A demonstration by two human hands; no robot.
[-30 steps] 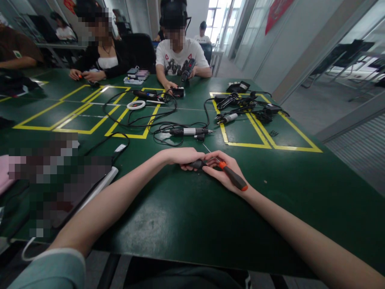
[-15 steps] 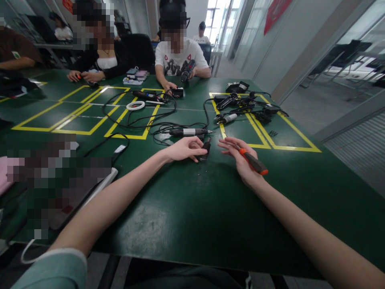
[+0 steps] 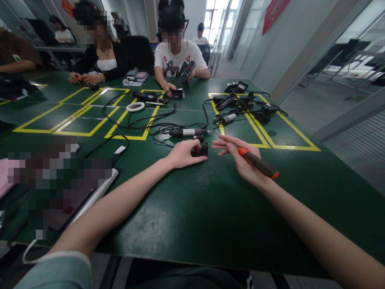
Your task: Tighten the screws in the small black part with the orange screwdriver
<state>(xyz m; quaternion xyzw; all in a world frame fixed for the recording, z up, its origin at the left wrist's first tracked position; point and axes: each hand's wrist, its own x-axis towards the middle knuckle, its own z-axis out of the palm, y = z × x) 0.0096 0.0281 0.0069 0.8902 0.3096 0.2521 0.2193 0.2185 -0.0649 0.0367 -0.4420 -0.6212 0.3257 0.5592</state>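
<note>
Black part (image 3: pixel 205 150) stands roughly upright at the right edge of the nearer left hand (image 3: pixel 184 154), thumb and finger parted, grip unclear; the right hand (image 3: pixel 243 162), fingers loosely spread, holds a screwdriver (image 3: pixel 260 164) slanting far left.

The left hand (image 3: pixel 185 154) curved around a small black part (image 3: pixel 205 149) on the green table (image 3: pixel 180 224), thumb and fingers on 2 sides of it. The right hand (image 3: pixel 245 162) held an orange-and-black screwdriver (image 3: pixel 259 163) aslant. Just beyond lay a silver-and-black pen-shaped tool (image 3: pixel 189 132). Across the table, 1 person (image 3: pixel 174 55) in a white shirt held a dark tool (image 3: pixel 188 72).
</note>
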